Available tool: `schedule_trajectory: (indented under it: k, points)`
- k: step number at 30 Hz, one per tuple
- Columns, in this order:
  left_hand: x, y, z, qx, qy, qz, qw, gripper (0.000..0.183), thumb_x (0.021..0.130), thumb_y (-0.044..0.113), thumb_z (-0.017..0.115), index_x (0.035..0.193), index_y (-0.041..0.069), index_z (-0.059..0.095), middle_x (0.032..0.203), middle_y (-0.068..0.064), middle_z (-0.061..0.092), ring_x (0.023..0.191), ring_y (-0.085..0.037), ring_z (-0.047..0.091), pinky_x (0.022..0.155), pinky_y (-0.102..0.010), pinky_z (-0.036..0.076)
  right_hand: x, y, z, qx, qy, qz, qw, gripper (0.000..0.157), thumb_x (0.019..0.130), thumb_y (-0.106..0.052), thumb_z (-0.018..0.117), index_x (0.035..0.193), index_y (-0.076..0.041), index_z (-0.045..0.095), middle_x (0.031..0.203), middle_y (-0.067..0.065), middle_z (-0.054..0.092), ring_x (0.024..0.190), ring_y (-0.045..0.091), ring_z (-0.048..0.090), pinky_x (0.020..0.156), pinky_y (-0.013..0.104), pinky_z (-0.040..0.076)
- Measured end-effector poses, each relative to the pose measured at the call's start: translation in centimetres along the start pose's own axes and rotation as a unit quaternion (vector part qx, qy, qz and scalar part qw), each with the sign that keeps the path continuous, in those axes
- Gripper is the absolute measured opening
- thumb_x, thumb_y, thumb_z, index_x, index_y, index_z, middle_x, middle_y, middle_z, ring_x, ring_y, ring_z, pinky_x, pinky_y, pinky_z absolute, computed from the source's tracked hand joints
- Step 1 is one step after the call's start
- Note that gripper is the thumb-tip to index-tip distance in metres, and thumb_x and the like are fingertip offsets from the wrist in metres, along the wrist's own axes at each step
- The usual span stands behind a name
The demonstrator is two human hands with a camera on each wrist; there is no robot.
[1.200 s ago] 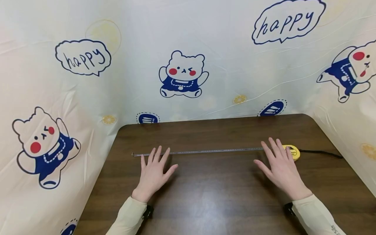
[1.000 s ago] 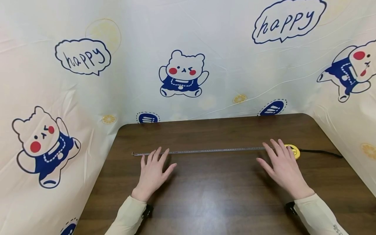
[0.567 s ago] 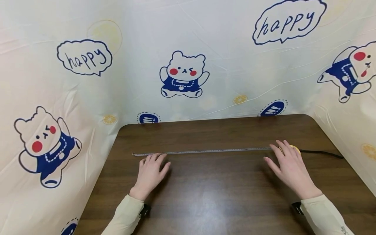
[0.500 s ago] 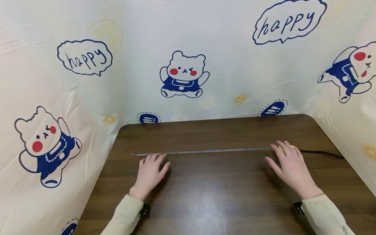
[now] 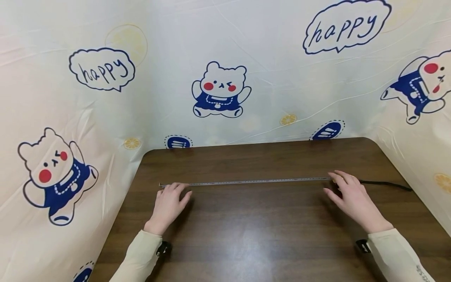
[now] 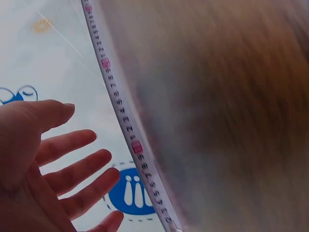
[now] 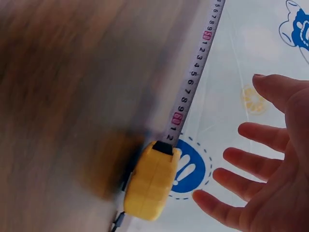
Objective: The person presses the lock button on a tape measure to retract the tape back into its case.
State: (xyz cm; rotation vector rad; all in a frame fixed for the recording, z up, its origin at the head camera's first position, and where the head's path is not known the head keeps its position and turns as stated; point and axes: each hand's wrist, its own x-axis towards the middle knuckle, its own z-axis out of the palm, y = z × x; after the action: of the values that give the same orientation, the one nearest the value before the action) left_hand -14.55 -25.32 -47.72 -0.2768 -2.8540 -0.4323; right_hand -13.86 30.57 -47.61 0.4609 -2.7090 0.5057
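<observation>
A yellow tape measure (image 7: 152,181) lies on the wooden table with its pale blade (image 5: 260,181) drawn out in a long straight line to the left. My left hand (image 5: 167,205) hovers at the blade's hooked end (image 5: 161,185); in the left wrist view its fingers (image 6: 79,171) are spread, with a gap to the blade. Over at the other end, my right hand (image 5: 357,199) hides most of the yellow case in the head view. From the right wrist, those fingers (image 7: 253,164) look slightly bent and apart from the case, holding nothing.
A black wrist strap (image 5: 385,183) trails from the case toward the table's right edge. The dark brown table (image 5: 253,227) is bordered at the back and sides by a printed curtain (image 5: 267,47) with bears. Each wrist wears a black band.
My left hand has shifted left toward the blade's hooked end, its fingers drawing in. My right hand has moved right over the case, covering it. The tape measure has stayed put.
</observation>
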Motion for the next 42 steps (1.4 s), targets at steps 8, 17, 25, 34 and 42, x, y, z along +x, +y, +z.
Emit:
schedule_trajectory:
  k: [8, 17, 25, 34, 42]
  points:
    - [0.2, -2.4, -0.3, -0.022, 0.019, -0.005, 0.9995, 0.024, 0.096, 0.021, 0.077, 0.116, 0.007, 0.077, 0.12, -0.018, 0.071, 0.11, -0.043, 0.063, 0.083, -0.064, 0.051, 0.5, 1.9, 0.0, 0.006, -0.017, -0.025, 1.0, 0.053, 0.084, -0.007, 0.084, 0.129, 0.008, 0.06, 0.13, 0.035, 0.056, 0.115, 0.057, 0.052, 0.094, 0.072, 0.042]
    - [0.7, -4.0, -0.8, -0.05, -0.001, -0.048, 0.9976, 0.025, 0.097, 0.018, 0.075, 0.119, 0.007, 0.075, 0.123, -0.021, 0.067, 0.117, -0.044, 0.058, 0.081, -0.065, 0.054, 0.6, 3.6, -0.3, 0.004, -0.045, -0.006, 0.999, 0.054, 0.085, -0.011, 0.085, 0.131, 0.005, 0.06, 0.137, 0.036, 0.051, 0.127, 0.062, 0.041, 0.1, 0.077, 0.034]
    - [1.5, -5.7, -1.1, -0.032, -0.003, -0.06, 0.9977, 0.028, 0.098, 0.016, 0.074, 0.123, 0.004, 0.073, 0.128, -0.023, 0.062, 0.12, -0.046, 0.054, 0.079, -0.067, 0.053, 0.5, 4.8, -0.2, 0.001, -0.069, -0.004, 0.998, 0.055, 0.086, -0.011, 0.084, 0.131, 0.006, 0.059, 0.136, 0.036, 0.05, 0.125, 0.061, 0.042, 0.098, 0.077, 0.036]
    - [2.3, -7.7, -1.1, -0.019, -0.026, -0.08, 0.9963, 0.031, 0.098, 0.02, 0.072, 0.124, 0.003, 0.071, 0.131, -0.026, 0.061, 0.121, -0.049, 0.053, 0.083, -0.071, 0.05, 0.7, 5.8, -0.3, 0.002, -0.08, -0.012, 0.997, 0.056, 0.085, -0.012, 0.086, 0.131, 0.005, 0.06, 0.135, 0.035, 0.053, 0.122, 0.059, 0.046, 0.097, 0.075, 0.038]
    - [2.6, -9.0, -0.6, -0.015, -0.049, -0.088, 0.9949, 0.025, 0.098, 0.015, 0.071, 0.12, 0.002, 0.072, 0.129, -0.028, 0.061, 0.12, -0.05, 0.053, 0.082, -0.071, 0.05, 0.6, 6.6, -0.4, -0.004, -0.102, -0.011, 0.995, 0.056, 0.085, -0.014, 0.086, 0.132, 0.005, 0.061, 0.132, 0.034, 0.056, 0.118, 0.058, 0.05, 0.094, 0.075, 0.041]
